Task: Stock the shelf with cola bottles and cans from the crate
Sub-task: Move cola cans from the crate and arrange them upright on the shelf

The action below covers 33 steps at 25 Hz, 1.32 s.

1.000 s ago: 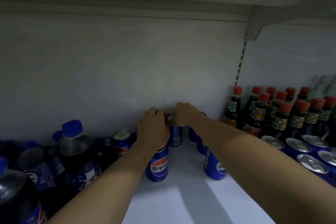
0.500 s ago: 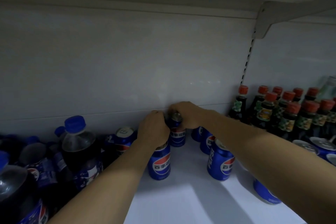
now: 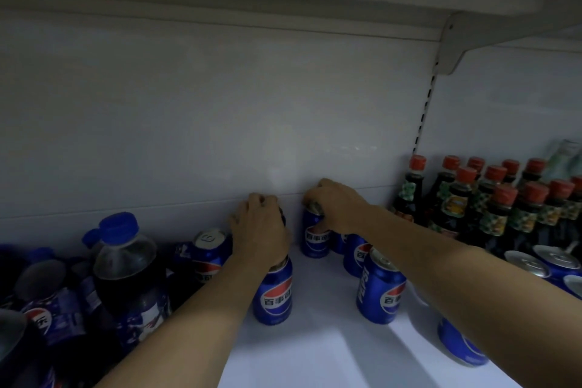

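Note:
Both my arms reach deep into a white shelf (image 3: 330, 353). My left hand (image 3: 259, 230) curls over the top of a blue cola can at the back, most of which it hides; a second blue can (image 3: 273, 293) stands just in front, under my wrist. My right hand (image 3: 335, 206) grips the top of another blue can (image 3: 315, 238) near the back wall. More blue cans stand under my right forearm, the nearest (image 3: 379, 290) upright. Cola bottles with blue caps (image 3: 129, 264) crowd the left side.
Dark sauce bottles with red caps (image 3: 491, 198) fill the right rear. Silver-topped cans (image 3: 554, 261) sit in front of them. A can (image 3: 201, 255) leans among the bottles at left. The upper shelf and its bracket (image 3: 453, 41) hang overhead. Bare shelf floor shows between the two can rows.
My hands have drawn apart: the right hand's can now stands further right of the left hand. The left hand stays on its rear can. The view has shifted slightly.

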Motion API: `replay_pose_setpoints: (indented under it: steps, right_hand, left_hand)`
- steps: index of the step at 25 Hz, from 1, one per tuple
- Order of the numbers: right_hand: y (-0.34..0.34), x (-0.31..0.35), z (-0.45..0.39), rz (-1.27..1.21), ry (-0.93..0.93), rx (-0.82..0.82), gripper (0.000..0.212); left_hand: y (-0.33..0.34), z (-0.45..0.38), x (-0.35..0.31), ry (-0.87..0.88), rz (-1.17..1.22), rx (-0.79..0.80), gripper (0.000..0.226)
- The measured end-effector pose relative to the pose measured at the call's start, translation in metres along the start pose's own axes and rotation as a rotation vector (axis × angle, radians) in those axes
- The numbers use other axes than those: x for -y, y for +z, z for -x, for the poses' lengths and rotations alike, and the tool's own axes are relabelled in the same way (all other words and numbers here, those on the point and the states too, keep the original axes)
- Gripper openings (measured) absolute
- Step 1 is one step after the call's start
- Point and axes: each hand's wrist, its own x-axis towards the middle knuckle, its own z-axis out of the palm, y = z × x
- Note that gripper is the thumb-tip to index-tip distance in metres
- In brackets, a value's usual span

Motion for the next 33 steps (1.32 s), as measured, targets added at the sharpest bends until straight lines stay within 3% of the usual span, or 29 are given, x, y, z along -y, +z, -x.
replay_pose_setpoints:
  steps: [2,5,7,12,15,18,22,27,31,33]
  right_hand:
    - [-0.005,0.009,-0.002,0.048,-0.003,-0.039,0.070]
    - [-0.010,0.037,-0.007,-0.173,-0.148,0.011,0.078]
    - [-0.001,0.053,-0.016,-0.182,-0.166,0.105,0.086]
    - [0.010,0.060,-0.023,-0.013,-0.086,0.001,0.079]
    - [-0.014,0.036,-0.008,-0.119,-0.092,0.005,0.070]
    - [-0.043,0.010,0.016,-0.279,-0.118,0.111,0.070]
    - [-0.039,-0.002,0.037,-0.238,-0.148,0.217,0.071]
    - [-0.018,-0.007,0.042,-0.132,-0.094,0.219,0.078]
    - [-0.016,-0.009,0.053,-0.234,-0.034,0.201,0.075]
    - [-0.031,-0.014,0.061,-0.289,-0.024,0.101,0.067]
  left_hand:
    - [-0.001,0.003,0.000,-0.076,-0.043,0.026,0.058]
    - [-0.002,0.002,0.007,-0.088,0.050,0.043,0.079]
    - [-0.006,0.000,0.010,-0.095,0.176,0.086,0.078]
    - [-0.012,0.007,0.010,-0.094,0.263,0.092,0.071]
    - [-0.011,0.008,0.013,-0.070,0.242,0.051,0.069]
    - [-0.009,0.007,0.013,-0.024,0.222,0.016,0.060]
    - [-0.009,0.004,0.011,0.169,0.122,-0.124,0.045]
    - [-0.022,0.027,-0.012,0.514,0.291,-0.340,0.033]
    - [-0.022,0.026,-0.034,0.480,0.067,0.009,0.021]
    - [-0.023,0.010,-0.036,0.486,0.066,0.117,0.030]
